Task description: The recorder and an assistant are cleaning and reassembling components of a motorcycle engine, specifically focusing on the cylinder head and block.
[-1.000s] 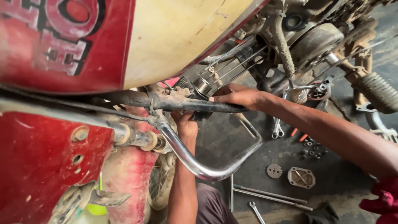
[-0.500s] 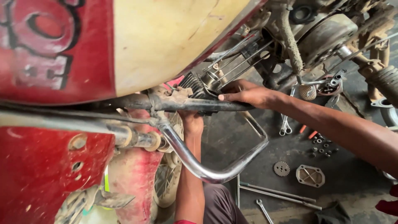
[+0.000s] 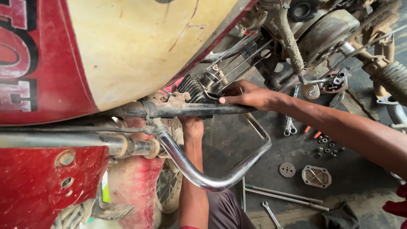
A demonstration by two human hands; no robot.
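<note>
Item: motorcycle under repair, seen from above the cream-and-red fuel tank.

- Right hand — lay over the dark frame tube beside the finned engine cylinder, fingers extended and together, pressing rather than clamped on anything.
- Left hand — reached up from below, just under the same tube; its fingers were hidden, so whether it gripped anything cannot be told.
- Chrome crash guard — bolted on below the tube.
- Floor, toward the right edge: spanners, small sprocket, metal cover plate, loose nuts.

Progress, judged: engine partly stripped, with parts laid out on the floor; work at the cylinder was unfinished.
</note>
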